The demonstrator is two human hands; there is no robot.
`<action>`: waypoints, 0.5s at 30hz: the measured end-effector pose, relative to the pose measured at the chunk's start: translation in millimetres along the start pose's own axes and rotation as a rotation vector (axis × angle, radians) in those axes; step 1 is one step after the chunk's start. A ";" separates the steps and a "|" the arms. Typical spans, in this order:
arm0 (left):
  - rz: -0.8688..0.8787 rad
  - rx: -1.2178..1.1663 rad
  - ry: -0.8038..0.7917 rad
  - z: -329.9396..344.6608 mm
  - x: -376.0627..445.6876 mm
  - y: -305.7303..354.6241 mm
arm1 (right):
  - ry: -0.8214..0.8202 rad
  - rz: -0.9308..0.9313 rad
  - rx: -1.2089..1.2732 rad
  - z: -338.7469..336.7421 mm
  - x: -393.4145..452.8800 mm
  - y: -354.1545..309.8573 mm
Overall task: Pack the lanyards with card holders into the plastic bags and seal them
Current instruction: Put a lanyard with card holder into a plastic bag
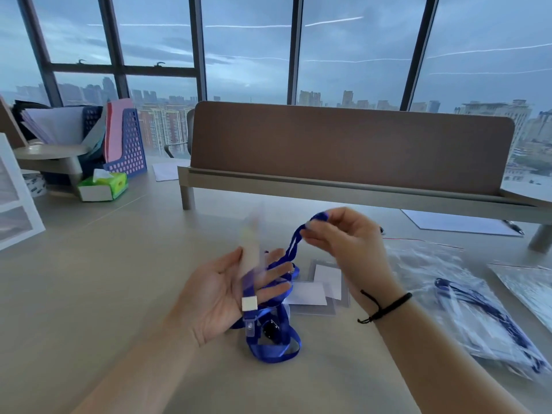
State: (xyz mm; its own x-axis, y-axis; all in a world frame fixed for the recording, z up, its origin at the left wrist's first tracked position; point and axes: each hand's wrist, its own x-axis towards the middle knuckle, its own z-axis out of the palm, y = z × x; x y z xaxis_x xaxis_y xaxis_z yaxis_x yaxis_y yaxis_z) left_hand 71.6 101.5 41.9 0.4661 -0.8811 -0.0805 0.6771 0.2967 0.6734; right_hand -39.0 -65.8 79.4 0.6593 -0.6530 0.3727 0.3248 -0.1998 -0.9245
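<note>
Two hands are engaged: the blue lanyard is draped over the open left hand, its upper loop pinched by the right hand.

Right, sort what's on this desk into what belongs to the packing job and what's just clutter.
Job:
blue fabric lanyard, held by left hand and right hand
clear plastic card holders
clear plastic bag holding a lanyard

Lying about:
green tissue pack
blue mesh file rack
white paper sheet

Beige desk is carrying loose card holders at centre. Bagged lanyards are lying right; tissue box is sitting far left.
</note>
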 end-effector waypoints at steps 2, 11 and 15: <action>-0.044 -0.113 -0.035 -0.7 0.3 1.9 | -0.135 -0.024 -0.129 4.8 -7.5 8.7; -0.068 -0.154 -0.052 -8.9 5.2 -1.5 | -0.658 -0.121 -0.633 10.1 -29.6 16.7; 0.003 -0.205 0.046 -9.0 8.8 -0.2 | -0.837 -0.014 -0.776 4.8 -30.4 13.6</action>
State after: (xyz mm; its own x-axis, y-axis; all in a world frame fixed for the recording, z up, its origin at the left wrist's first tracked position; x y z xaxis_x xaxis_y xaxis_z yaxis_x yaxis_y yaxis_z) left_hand 80.6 97.0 34.4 0.4906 -0.8638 -0.1150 0.7752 0.3723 0.5103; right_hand -51.4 -45.2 55.9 0.9986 -0.0135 0.0507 0.0203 -0.7910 -0.6114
